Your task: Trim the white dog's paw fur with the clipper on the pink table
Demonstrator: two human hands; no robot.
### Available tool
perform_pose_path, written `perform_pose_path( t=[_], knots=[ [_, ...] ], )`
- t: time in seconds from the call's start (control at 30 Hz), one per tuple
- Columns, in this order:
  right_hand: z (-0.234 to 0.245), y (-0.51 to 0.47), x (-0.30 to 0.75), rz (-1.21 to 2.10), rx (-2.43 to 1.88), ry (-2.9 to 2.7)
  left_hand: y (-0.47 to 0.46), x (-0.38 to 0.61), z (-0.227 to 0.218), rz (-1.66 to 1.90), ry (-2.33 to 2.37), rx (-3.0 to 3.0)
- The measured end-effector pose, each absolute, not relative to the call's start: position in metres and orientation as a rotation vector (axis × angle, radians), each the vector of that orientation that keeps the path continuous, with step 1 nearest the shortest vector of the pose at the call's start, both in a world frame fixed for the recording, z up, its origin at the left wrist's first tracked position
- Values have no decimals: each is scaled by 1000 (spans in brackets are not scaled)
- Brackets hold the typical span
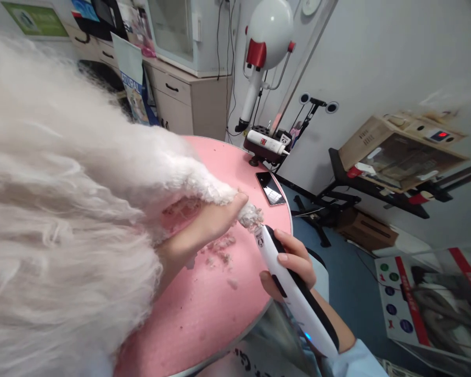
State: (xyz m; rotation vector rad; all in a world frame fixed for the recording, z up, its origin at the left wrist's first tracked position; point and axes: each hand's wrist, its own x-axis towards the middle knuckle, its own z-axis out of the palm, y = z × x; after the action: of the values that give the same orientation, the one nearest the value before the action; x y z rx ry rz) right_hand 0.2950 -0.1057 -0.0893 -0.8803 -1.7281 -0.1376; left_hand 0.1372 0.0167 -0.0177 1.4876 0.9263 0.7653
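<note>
A fluffy white dog fills the left of the view, one leg stretched out over a pink round table. My left hand is wrapped around that leg just above the paw. In my right hand is a white and black hair clipper with a blue light lit on it. Its blade end is at the tip of the paw, touching or nearly touching the fur. Tufts of cut fur lie on the table below the leg.
A phone lies near the table's far right edge. Behind it, a holder carries a white bottle, with a white dryer above. A wooden box with a glass front stands on a black stand to the right.
</note>
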Motion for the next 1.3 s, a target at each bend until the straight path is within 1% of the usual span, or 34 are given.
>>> perform_pose_path(
  t=[0.1, 0.3, 0.47, 0.53, 0.67, 0.8, 1.17, 1.3],
  knots=[
    [-89, -104, 292, -171, -904, -1763, 17, 137, -20, 770, 916, 1529],
    [-78, -94, 289, -73, -987, -1900, 21, 136, -27, 776, 876, 1612],
    [-82, -97, 291, -4, -905, -1975, 21, 136, -22, 789, 889, 1604],
    [-90, -104, 290, -79, -893, -1893, 20, 136, -22, 770, 907, 1592],
    [-107, -110, 286, -349, -914, -1727, 16, 135, -22, 735, 915, 1505],
    [-112, -101, 283, -455, -876, -1744, 12, 134, -16, 744, 938, 1398],
    [-107, -86, 284, -469, -813, -1795, 13, 142, -18, 731, 902, 1318],
    [-99, -83, 285, -391, -834, -1847, 16, 142, -19, 715, 910, 1373]
  ],
)
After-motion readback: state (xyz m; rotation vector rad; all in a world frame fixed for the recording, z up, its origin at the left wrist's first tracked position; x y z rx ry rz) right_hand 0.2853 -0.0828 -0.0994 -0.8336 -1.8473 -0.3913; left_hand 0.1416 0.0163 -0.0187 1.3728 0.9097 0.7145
